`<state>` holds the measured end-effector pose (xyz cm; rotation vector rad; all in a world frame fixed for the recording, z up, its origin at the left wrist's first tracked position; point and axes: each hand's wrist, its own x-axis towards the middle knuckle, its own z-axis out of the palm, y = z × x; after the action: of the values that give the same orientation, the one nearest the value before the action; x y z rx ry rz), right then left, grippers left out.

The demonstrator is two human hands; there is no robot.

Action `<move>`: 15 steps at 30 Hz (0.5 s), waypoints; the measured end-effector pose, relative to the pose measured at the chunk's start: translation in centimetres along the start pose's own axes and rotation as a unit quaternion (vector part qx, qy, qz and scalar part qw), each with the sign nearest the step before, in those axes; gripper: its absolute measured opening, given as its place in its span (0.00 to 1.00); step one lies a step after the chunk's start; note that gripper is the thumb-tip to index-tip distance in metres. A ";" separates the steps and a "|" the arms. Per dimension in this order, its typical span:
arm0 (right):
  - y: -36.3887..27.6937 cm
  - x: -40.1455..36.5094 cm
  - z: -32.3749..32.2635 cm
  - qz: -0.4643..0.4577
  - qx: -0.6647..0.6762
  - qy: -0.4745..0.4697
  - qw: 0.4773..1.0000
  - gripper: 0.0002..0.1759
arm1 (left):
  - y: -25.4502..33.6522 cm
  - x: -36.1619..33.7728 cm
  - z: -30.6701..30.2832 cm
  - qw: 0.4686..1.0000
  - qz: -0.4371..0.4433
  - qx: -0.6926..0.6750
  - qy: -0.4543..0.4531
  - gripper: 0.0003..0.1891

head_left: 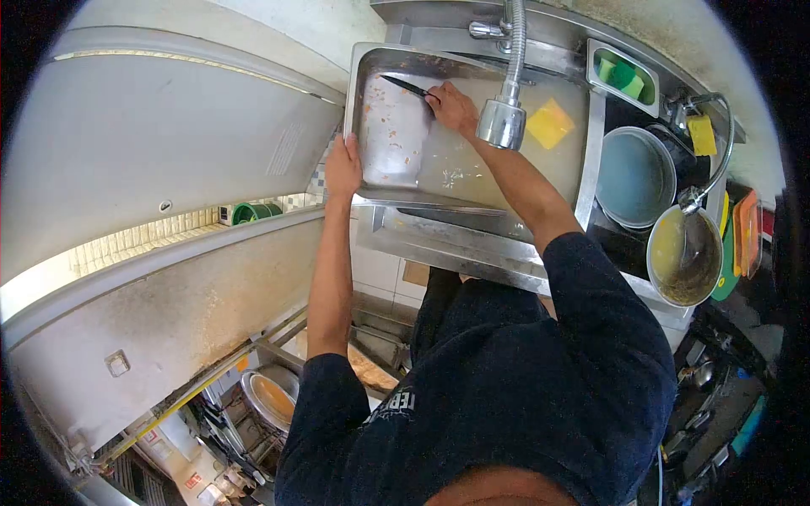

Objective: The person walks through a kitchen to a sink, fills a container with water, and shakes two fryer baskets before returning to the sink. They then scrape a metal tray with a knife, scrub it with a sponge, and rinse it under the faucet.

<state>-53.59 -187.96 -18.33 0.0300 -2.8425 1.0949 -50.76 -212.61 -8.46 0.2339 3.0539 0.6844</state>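
Observation:
A large metal tray [390, 156] lies tilted in the sink [593, 156], its right part under cloudy water. Orange food bits cling to its bare left side. My left hand [342, 166] is closed around the tray's left rim. Inside the tray, my right hand [454, 108] grips a black knife [403, 84], whose tip points toward the upper left corner. The blade lies close to the tray's surface; contact is hard to tell. To the right of that hand, a yellow square cloth or sponge [550, 124] sits in the water.
A hanging spray faucet [503, 122] overhangs my right forearm. A small container [594, 74] with green sponges stands at the back. Toward the right are a pot of cloudy water [637, 177] and a round bowl [700, 282] under another faucet. A large white panel [186, 126] borders the left.

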 end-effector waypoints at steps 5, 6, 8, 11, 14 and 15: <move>0.2 0.2 -0.2 -0.043 0.023 0.020 0.999 0.14 | -0.1 0.3 0.2 1.000 -0.001 -0.024 -0.003 0.22; -0.1 0.1 0.0 0.000 0.012 0.013 1.000 0.14 | -0.3 0.3 0.1 1.000 -0.004 -0.025 -0.007 0.24; -0.5 0.1 1.0 0.043 0.005 0.007 0.999 0.14 | -0.4 0.2 0.1 1.000 0.006 -0.020 0.002 0.24; 0.4 -0.5 1.8 -0.034 -0.009 0.013 0.999 0.14 | -0.3 0.4 0.3 1.000 0.016 -0.023 0.005 0.23; -0.5 -0.2 2.7 0.069 -0.003 0.062 0.996 0.14 | 0.1 0.5 0.0 1.000 0.018 -0.020 0.010 0.22; -0.4 -0.1 3.3 0.014 -0.009 0.033 0.999 0.13 | 0.2 0.4 -0.1 1.000 0.020 -0.019 0.010 0.22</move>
<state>-53.74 -190.49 -20.52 -0.0453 -2.8018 1.0545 -51.11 -212.45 -8.33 0.2891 3.0598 0.7518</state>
